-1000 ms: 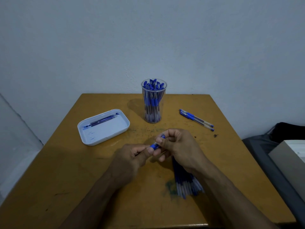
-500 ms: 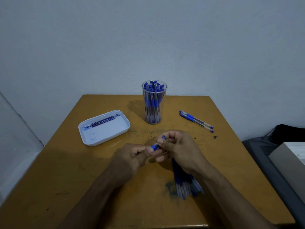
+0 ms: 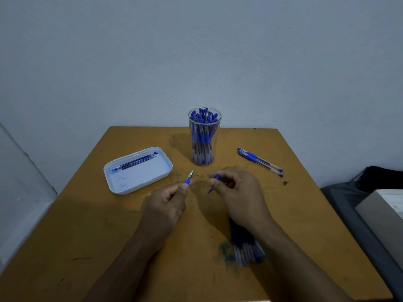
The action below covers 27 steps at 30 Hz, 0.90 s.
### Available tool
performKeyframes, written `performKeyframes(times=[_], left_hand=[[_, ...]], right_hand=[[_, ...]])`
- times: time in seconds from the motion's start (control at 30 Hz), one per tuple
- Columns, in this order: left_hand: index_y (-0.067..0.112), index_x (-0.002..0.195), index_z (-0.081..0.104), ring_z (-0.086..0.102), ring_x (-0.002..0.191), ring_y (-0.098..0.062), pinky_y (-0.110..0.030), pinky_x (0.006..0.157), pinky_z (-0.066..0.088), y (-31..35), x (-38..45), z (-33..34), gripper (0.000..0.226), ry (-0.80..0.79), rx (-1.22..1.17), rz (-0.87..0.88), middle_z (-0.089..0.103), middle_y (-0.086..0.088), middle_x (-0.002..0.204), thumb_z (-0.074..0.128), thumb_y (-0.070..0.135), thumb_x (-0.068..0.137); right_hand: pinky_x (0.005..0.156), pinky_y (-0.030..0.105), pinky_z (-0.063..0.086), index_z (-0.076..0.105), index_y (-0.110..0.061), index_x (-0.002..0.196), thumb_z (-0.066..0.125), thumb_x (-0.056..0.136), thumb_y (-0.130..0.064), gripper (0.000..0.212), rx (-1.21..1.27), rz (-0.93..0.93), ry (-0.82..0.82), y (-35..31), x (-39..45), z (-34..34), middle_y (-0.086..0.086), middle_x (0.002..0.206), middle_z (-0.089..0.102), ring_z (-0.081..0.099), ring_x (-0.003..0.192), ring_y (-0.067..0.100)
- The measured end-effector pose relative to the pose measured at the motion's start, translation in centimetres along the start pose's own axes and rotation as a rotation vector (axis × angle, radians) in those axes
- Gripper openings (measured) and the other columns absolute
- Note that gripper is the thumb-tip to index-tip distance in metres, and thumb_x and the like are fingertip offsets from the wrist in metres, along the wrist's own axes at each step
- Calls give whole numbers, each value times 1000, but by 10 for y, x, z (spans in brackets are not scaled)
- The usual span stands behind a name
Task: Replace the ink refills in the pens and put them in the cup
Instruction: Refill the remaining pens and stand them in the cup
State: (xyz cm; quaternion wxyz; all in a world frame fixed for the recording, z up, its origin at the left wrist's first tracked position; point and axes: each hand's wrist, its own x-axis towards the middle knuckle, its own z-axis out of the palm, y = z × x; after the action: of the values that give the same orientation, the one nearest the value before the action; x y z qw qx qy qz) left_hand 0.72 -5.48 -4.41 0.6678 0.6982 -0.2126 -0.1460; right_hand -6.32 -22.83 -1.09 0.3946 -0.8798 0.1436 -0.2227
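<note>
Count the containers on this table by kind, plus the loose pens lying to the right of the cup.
Clear cup: 1
White tray: 1
Loose pens: 2
Total: 4

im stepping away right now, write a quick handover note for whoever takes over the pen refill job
Left hand: grip on a pen, tip pointing up and away, cap off.
Right hand: pinches a small blue piece, probably that pen's cap; hands are apart.
Cup: at the table's far edge, packed with capped blue pens.
White tray: left of the cup, holds a few refills.
Two pens lie on the table right of the cup.
Bundle of blue sticks, refills or pens, lies under the right forearm.
Done: many pens in the cup.
Left: finish the held pen, then the two loose pens and the bundle.
</note>
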Motion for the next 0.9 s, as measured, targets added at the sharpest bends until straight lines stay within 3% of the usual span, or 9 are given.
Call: performKeyframes(times=[0.1,0.23,0.4,0.53,0.73,0.8,0.9], left_hand=[[31,120,70,32,49,-5,-18,45,30,1,-1,2,31,7,12,20,37,2,56,49,40,99],[32,119,69,32,49,-6,-18,45,30,0,0,1,26,20,15,9,36,-4,60,48,33,103],[30,115,71,31,50,-7,-17,45,31,2,-2,3,25,-3,20,29,35,-6,60,48,29,104],[28,119,70,32,48,-6,-16,45,31,1,-2,2,26,-2,28,25,36,-2,58,49,30,104],[25,114,73,33,47,-7,-21,45,30,-1,-3,2,34,-26,38,36,40,4,52,51,42,96],[25,106,76,38,49,-8,-24,47,32,-4,-2,2,32,-38,89,62,45,5,52,53,44,95],[27,93,76,45,53,-10,-34,52,37,-8,-4,3,27,-86,203,125,53,3,56,56,45,96]], right_hand=[[74,10,42,73,-28,104,67,95,-27,10,-243,-120,-133,-6,-9,10,-14,100,64,55,88,0],[77,27,49,65,-26,107,53,102,-34,15,-463,-138,-214,-14,-18,18,-8,98,59,52,88,9],[76,30,46,63,-21,110,47,104,-36,22,-543,-186,-252,-20,-22,21,-7,94,52,46,90,12],[79,31,50,65,-21,111,50,103,-34,21,-562,-187,-256,-17,-22,23,-4,99,59,50,92,13],[75,26,52,68,-23,101,57,100,-25,11,-385,-68,-115,-8,-9,15,-8,96,63,58,86,7],[67,18,47,70,-21,94,57,102,-28,18,-209,-17,-57,-5,-4,9,-9,86,67,60,78,3],[55,14,42,71,-13,82,54,101,-49,44,150,107,-123,-7,-1,2,1,73,71,60,60,0]])
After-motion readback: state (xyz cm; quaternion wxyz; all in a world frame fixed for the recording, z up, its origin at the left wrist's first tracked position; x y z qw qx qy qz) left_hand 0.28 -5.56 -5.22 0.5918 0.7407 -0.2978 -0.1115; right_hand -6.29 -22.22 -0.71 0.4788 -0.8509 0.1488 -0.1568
